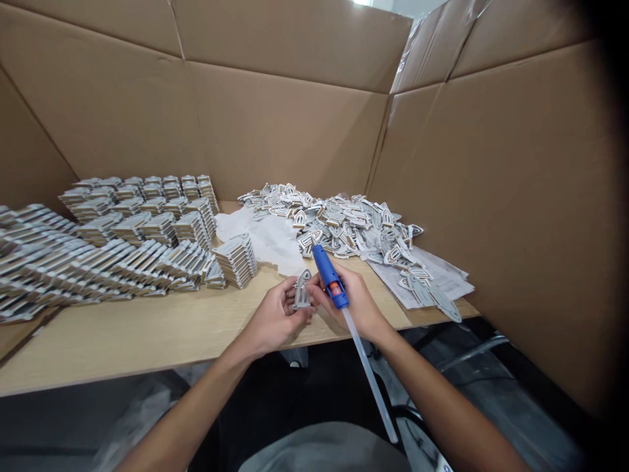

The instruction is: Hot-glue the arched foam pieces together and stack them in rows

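Observation:
Between the fingers of my left hand (pixel 275 316) is a small grey arch-shaped piece (pixel 303 292), held upright above the table's front edge. My right hand (pixel 354 298) is wrapped round a blue glue gun (pixel 328 275), its nozzle pointing away from me toward the pile. A long translucent glue stick (pixel 369 373) sticks out of the gun's rear and slants down toward my lap. The fingertips of my right hand are close beside the arch piece; whether they touch it I cannot tell.
Neat stacks of similar pieces (pixel 162 226) fill the table's left side. A loose heap of arch pieces (pixel 339 219) lies on white paper (pixel 265 236) at the back right. Cardboard walls (pixel 285 118) enclose the wooden table (pixel 147 334) at the back and sides.

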A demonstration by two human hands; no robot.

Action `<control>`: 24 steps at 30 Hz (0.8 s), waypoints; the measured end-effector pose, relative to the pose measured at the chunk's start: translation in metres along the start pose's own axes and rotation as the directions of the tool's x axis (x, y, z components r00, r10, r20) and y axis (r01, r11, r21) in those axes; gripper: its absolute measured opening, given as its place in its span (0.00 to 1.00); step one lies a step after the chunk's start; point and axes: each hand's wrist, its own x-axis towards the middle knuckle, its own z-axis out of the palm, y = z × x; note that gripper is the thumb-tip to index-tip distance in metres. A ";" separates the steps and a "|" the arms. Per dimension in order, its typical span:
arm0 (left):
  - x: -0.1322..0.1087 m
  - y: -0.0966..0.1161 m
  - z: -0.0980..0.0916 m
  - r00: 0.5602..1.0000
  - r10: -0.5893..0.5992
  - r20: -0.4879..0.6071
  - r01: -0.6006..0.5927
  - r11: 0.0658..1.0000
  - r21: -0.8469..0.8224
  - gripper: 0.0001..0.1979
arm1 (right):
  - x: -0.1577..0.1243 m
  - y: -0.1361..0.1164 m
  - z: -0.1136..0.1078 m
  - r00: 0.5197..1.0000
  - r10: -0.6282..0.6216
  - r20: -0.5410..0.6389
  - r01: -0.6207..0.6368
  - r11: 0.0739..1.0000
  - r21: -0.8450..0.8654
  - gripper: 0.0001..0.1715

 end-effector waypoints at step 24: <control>0.000 0.004 0.001 0.991 0.117 0.070 -0.123 0.988 0.091 0.14 | -0.001 0.001 -0.004 0.996 -0.090 0.015 0.091 0.988 -0.124 0.07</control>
